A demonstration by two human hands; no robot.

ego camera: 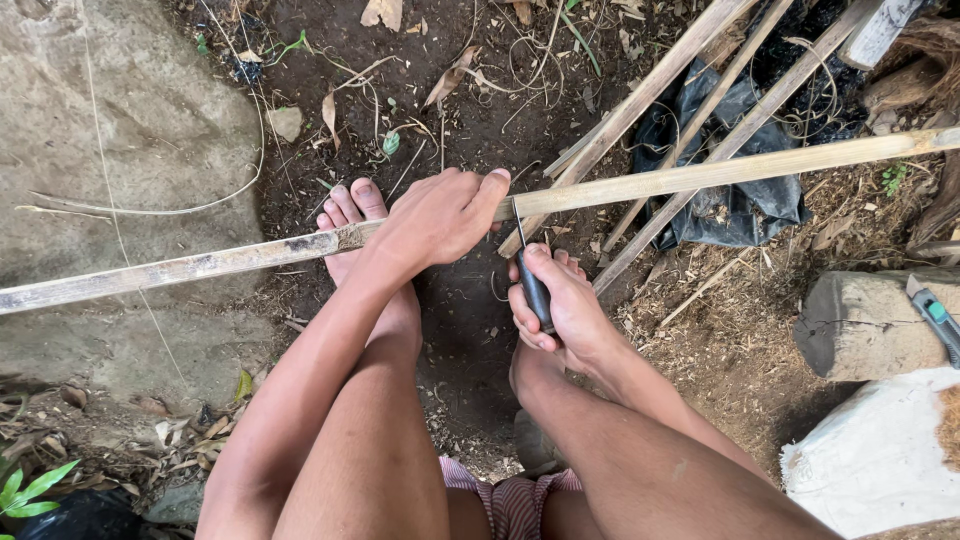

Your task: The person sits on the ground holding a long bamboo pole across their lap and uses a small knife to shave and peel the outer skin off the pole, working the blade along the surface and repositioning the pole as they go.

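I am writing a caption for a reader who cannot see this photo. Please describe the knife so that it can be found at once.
Start at the long bamboo strip that crosses the picture from left to right. Near its middle, the left hand grips it, and just below is the right hand. The knife is in that right hand: a dark handle with a thin blade rising to the strip, unlike the teal-handled tool on the log at the right.

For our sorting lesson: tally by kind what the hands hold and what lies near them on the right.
Bamboo strip held by left hand: 1
Knife in right hand: 1
Loose bamboo sticks: 3
Black plastic sheet: 1
Log: 1
Total: 7
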